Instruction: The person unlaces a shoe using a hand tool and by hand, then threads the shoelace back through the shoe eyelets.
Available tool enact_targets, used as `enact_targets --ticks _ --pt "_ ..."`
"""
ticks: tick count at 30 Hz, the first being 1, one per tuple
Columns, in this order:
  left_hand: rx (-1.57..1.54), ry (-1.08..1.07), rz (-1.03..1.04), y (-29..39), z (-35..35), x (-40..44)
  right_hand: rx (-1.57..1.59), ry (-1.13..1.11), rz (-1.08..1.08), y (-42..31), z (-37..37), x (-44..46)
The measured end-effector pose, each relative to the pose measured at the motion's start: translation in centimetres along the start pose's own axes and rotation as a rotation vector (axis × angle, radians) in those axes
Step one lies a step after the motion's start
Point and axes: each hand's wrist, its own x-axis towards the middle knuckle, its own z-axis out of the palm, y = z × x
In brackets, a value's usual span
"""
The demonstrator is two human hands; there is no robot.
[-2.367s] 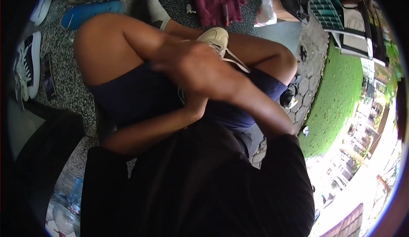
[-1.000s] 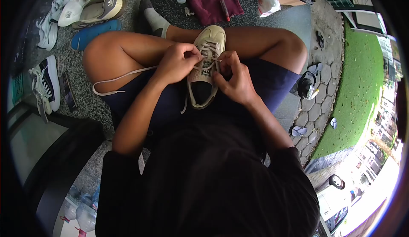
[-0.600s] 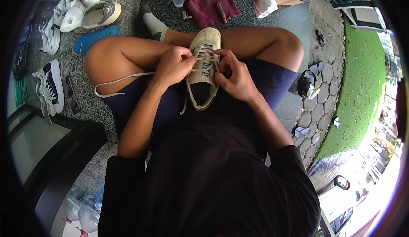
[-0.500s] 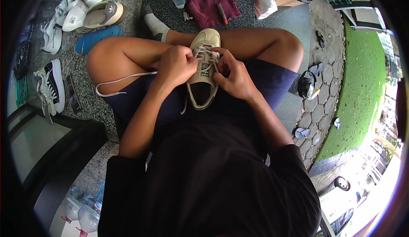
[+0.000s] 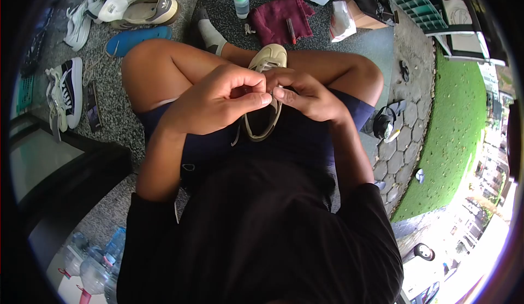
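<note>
A cream sneaker rests in my lap between my crossed legs, toe pointing away, its tongue and much of its lacing hidden behind my hands. Above its opening, my left hand is closed, thumb and forefinger pinched at a pale shoelace that barely shows. Opposite it, fingertips almost touching, my right hand also pinches at the lace. A lace end hangs by the shoe's left side near the heel.
Several shoes and a blue insole lie at left, with a black-and-white sneaker nearer. Ahead are a green-capped bottle, a maroon cloth with a pen and a white packet. Large plastic bottles stand lower left.
Both hands have come up off the laces and met above the shoe's opening, left hand moving right. The loose lace on my left thigh has been drawn away from where it lay.
</note>
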Motion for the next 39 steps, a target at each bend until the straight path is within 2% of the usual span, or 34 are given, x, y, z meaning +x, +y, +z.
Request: enact_targets --ticks 1,3,5,7,9,11,12,13,15,17,19,20,22,23,25,26,27,29,31,32,34,39 --pt "-0.009 0.012 0.011 1.3 -0.4 -0.4 0.257 -0.152 0.133 -1.3 -0.8 0.3" --pt "-0.101 -0.036 -0.028 3.3 -1.4 -1.7 0.317 -0.178 -0.011 -3.4 -1.8 0.4" --pt "-0.163 0.145 0.231 1.1 -2.3 -1.3 0.395 -0.107 -0.037 -6.2 -3.5 -0.6" --pt "0.101 0.399 0.267 -3.5 -3.4 0.1 0.293 0.027 -0.238 -7.0 -5.8 -2.4" --pt "0.375 0.381 -0.013 -6.9 -2.3 -0.1 0.29 0.162 -0.379 -8.5 -8.2 -4.3" --pt "0.633 0.355 0.168 -10.1 0.1 -0.8 0.456 0.245 -0.428 -10.9 -11.6 -7.7" --pt "0.805 0.438 0.176 -12.3 1.4 -1.1 0.565 0.395 -0.457 -12.3 -12.6 -9.5" --pt "0.785 0.443 0.176 -13.0 2.5 -1.3 0.672 0.549 -0.485 -13.6 -13.5 -11.3" --pt "0.725 0.469 -0.027 -13.9 4.0 -1.2 0.719 0.698 -0.475 -15.0 -16.0 -14.8" --pt "0.701 0.519 -0.027 -14.3 4.3 -0.9 0.569 0.866 -0.435 -15.2 -17.5 -17.9" --pt "0.899 0.564 0.06 -13.7 3.9 -1.1 0.442 1.026 -0.37 -14.4 -18.0 -20.9" --pt "0.896 0.563 0.051 -13.3 4.0 -1.2 0.446 1.026 -0.362 -13.8 -17.3 -20.4" --pt "0.978 0.61 0.073 -12.8 4.7 -1.4 -0.307 1.268 0.142 -12.3 -13.8 -18.6" --pt "0.974 0.597 0.068 -13.1 4.9 -1.5 -0.268 1.167 0.21 -10.6 -12.7 -17.3" --pt "0.966 0.681 0.199 -13.8 5.3 -1.6 -0.415 0.926 0.436 -7.6 -8.5 -12.6" --pt "0.963 0.675 0.198 -14.3 5.4 -1.6 -0.571 0.751 0.622 -6.2 -7.1 -10.6" --pt "0.952 0.652 0.251 -14.8 5.4 -1.8 -0.668 0.584 0.36 -4.4 -5.2 -8.0" --pt "0.938 0.624 0.298 -15.0 5.4 -2.1 -0.342 0.486 0.51 -2.4 -1.6 -4.1" --pt "0.928 0.594 0.295 -14.7 5.2 -2.1 -0.136 0.361 0.388 1.8 -0.1 -2.2" --pt "0.933 0.598 0.298 -14.8 5.1 -2.1 -0.137 0.359 0.382 3.2 0.6 -1.7" --pt "0.928 0.612 0.324 -15.2 5.2 -1.9 0.11 0.303 0.455 4.9 1.1 -1.0" --pt "0.951 0.611 0.307 -14.8 5.4 -1.7 0.144 0.237 0.447 4.6 0.6 0.2"
